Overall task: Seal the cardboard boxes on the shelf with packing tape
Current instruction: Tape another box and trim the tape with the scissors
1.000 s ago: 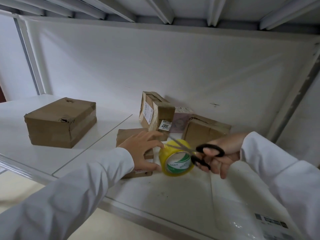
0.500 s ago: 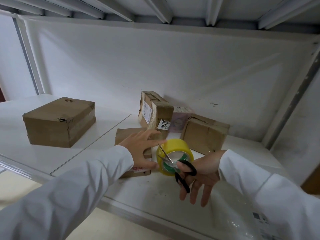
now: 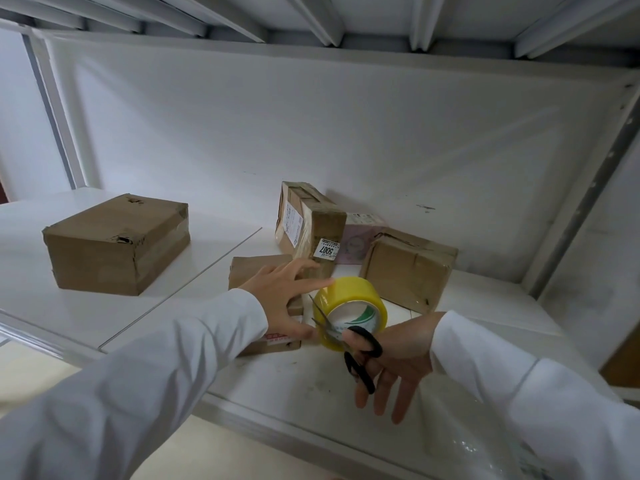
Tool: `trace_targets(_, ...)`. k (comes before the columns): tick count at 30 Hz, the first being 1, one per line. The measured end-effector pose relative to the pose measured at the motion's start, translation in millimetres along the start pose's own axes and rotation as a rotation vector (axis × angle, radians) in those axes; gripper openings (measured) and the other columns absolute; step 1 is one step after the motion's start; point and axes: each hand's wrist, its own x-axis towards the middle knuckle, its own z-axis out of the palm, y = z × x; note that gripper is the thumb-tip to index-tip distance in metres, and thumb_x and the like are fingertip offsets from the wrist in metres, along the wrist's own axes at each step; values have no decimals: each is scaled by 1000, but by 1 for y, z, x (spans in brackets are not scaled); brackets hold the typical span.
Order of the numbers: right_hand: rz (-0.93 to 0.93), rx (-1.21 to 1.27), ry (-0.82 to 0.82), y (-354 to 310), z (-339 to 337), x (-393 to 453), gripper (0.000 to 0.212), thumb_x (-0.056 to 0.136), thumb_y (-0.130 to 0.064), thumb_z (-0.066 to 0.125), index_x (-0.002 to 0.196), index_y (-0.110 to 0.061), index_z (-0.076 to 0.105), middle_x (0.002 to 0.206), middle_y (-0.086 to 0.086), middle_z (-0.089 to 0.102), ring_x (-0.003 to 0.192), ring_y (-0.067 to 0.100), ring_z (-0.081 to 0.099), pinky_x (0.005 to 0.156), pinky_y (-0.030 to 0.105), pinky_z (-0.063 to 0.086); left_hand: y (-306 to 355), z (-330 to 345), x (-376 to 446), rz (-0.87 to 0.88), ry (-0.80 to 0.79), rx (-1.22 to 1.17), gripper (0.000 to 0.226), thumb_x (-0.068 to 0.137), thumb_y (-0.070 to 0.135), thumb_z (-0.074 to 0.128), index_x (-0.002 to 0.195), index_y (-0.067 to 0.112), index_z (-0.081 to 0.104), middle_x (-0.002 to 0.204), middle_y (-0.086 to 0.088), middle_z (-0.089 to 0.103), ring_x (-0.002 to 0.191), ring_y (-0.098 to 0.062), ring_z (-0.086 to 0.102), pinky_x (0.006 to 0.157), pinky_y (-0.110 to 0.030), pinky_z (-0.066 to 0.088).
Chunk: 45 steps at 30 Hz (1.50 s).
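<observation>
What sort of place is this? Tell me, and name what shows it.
Probably a parcel storeroom or mailroom: white metal shelving, taped cardboard parcels such as the box labelled 5007, and a yellow tape roll beside black-handled scissors.

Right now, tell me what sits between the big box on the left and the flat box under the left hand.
Only bare white shelf, crossed by a thin seam line, lies between the big box and the flat box; the head view shows it.

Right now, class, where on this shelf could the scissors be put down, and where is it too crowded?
Bare shelf lies between the big box and the flat box, and along the front edge beside the right hand. The far right, past the right box, is bare too. It is crowded around the tape, where boxes, both hands and the scissors meet.
</observation>
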Motion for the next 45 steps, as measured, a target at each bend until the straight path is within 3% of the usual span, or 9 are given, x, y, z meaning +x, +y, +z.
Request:
trace_targets(2, -36, 44, 30, -2, 7, 5, 99, 65, -86, 41, 121, -4, 39, 96, 7, 62, 81, 22, 61, 84, 49, 52, 0, 0, -1, -4, 30, -26, 96, 51, 79, 32, 142, 51, 23, 149, 9, 19, 135, -13, 26, 113, -36, 21)
trace_targets(4, -61, 88, 75, -4, 14, 9, 86, 83, -73, 30, 132, -2, 35, 100, 7, 60, 81, 22, 60, 90, 51, 47, 1, 1, -2, -8, 59, -46, 92, 53, 76, 32, 141, 51, 26, 145, 9, 22, 133, -12, 27, 111, -34, 22)
trace_targets(12, -112, 232, 101, -6, 26, 22, 85, 83, -70, 33, 138, -6, 32, 97, 7, 64, 76, 23, 63, 73, 44, 52, -3, 3, 1, -25, 87, -135, 88, 51, 74, 41, 135, 48, 39, 140, 11, 28, 129, -10, 30, 107, -31, 23)
trace_targets(21, -136, 263, 111, -6, 26, 34, 77, 84, -71, 34, 129, -9, 39, 94, 7, 67, 78, 20, 64, 74, 38, 54, -4, 3, 1, -2, 95, -164, 86, 51, 74, 44, 132, 45, 43, 138, 12, 31, 128, -8, 30, 106, -31, 23)
trace_targets(28, -184, 236, 168, 0, 21, 43, 52, 82, -71, 40, 91, -20, 48, 80, 2, 71, 62, 12, 66, 71, 33, 56, -4, 3, 2, -4, 96, -138, 87, 51, 76, 42, 133, 46, 41, 139, 12, 29, 129, -9, 30, 107, -31, 23)
trace_targets(40, -228, 214, 181, 0, 19, 41, 50, 83, -70, 39, 92, -22, 50, 77, -1, 72, 59, 9, 65, 64, 25, 54, -4, 3, 1, 1, 110, -101, 86, 54, 74, 36, 135, 45, 40, 138, 10, 31, 127, -9, 31, 103, -26, 22)
trace_targets(45, -243, 260, 243, 0, 21, 39, 47, 87, -61, 45, 93, -16, 53, 70, -2, 70, 47, 7, 55, 62, 23, 54, -3, 2, 1, 2, 114, -93, 86, 55, 75, 35, 135, 45, 40, 136, 9, 32, 125, -11, 33, 103, -27, 24)
